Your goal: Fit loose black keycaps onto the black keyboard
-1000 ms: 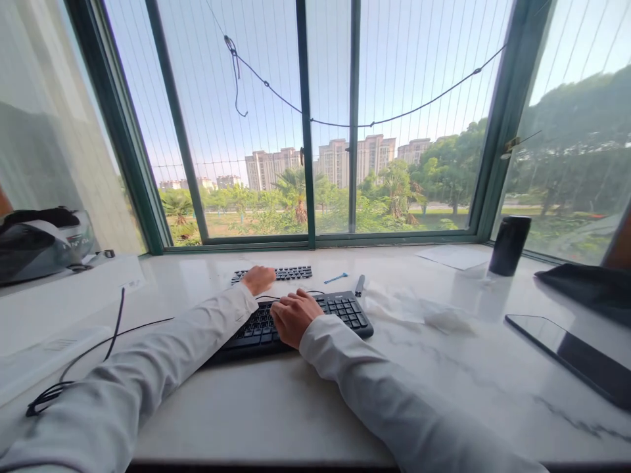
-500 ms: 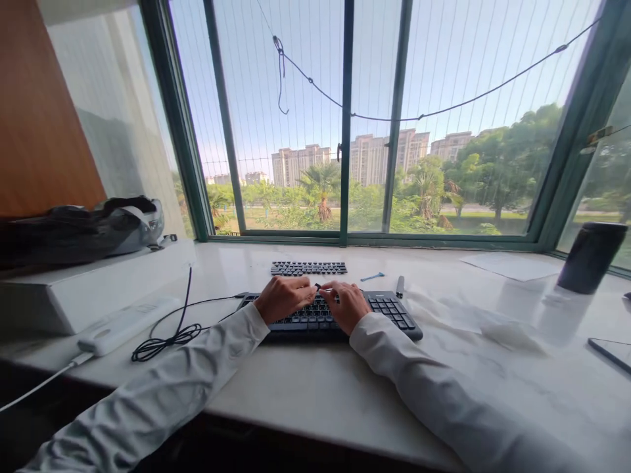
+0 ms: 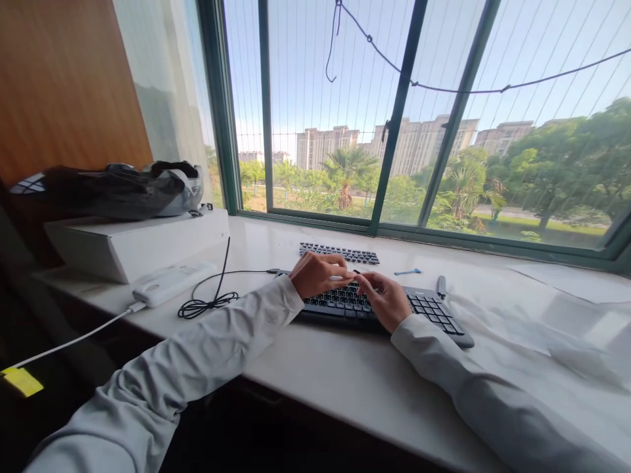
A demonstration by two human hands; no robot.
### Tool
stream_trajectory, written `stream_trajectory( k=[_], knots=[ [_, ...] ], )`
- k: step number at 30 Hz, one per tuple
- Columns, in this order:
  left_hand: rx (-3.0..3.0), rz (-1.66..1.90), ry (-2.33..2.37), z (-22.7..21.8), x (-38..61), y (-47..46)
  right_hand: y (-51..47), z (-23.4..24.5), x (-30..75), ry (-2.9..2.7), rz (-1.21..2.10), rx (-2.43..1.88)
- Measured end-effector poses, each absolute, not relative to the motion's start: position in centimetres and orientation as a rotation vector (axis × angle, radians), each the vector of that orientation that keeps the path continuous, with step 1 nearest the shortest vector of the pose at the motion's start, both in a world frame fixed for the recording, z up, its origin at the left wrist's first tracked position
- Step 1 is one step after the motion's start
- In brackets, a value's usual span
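Observation:
A black keyboard [image 3: 348,313] lies on the white marble sill, its number pad showing at the right. Over its upper edge my left hand [image 3: 318,274] and my right hand [image 3: 387,299] meet at the fingertips. Between them is a small black piece, seemingly a keycap [image 3: 357,271]. Both hands are closed in a pinch on it, and the fingers partly hide it. Just behind the keyboard rests a block of black keycaps [image 3: 339,253] in rows. A thin blue tool [image 3: 408,271] lies to the right of that block.
A small dark stick-shaped object [image 3: 441,286] lies by the keyboard's right corner, near crumpled clear plastic [image 3: 537,335]. Coiled black cable [image 3: 207,305] and a white power strip [image 3: 172,282] are on the left, before a white box [image 3: 148,246] bearing a dark bag [image 3: 128,190]. Windows close off the back.
The view has turned, so the whole scene sits further right and the window frame leans. Both hands stay together over the keyboard with the small black piece.

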State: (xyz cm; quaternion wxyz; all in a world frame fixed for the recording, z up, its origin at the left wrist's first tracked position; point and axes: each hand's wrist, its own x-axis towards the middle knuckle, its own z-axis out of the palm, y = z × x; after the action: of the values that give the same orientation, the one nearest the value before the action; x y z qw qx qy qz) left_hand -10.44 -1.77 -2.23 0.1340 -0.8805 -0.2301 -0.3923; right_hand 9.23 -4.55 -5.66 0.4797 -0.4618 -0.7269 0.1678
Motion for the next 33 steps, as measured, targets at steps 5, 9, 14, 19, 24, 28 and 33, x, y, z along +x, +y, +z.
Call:
stream_trajectory(
  k=[5, 9, 14, 19, 24, 28, 33],
  knots=[
    [-2.616, -1.273, -0.706, -2.0, -10.3, -1.6, -4.9, -5.4, 9.2, -1.801, 0.429, -1.098],
    [-2.704, -1.262, -0.710, -1.7, -10.4, -1.8, -5.2, -5.2, 9.1, -1.869, 0.398, -1.069],
    [-2.858, -1.177, -0.683, -1.0, -10.7, -2.2, -5.3, -5.3, 9.1, -1.919, 0.370, -1.103],
    [-2.928, -1.112, -0.654, -0.6, -10.8, -2.3, -5.4, -5.3, 9.1, -1.978, 0.314, -1.122],
    [-2.995, -0.977, -0.841, 0.3, -11.2, -2.8, -5.6, -5.6, 8.8, -2.166, 0.105, -1.122],
    [-3.120, -0.862, -0.927, 1.4, -11.8, -3.2, -5.6, -5.9, 8.6, -2.337, -0.125, -1.032],
    [-3.194, -0.747, -0.963, 1.3, -12.1, -2.9, -5.4, -6.2, 8.7, -2.347, -0.206, -1.034]
  ],
)
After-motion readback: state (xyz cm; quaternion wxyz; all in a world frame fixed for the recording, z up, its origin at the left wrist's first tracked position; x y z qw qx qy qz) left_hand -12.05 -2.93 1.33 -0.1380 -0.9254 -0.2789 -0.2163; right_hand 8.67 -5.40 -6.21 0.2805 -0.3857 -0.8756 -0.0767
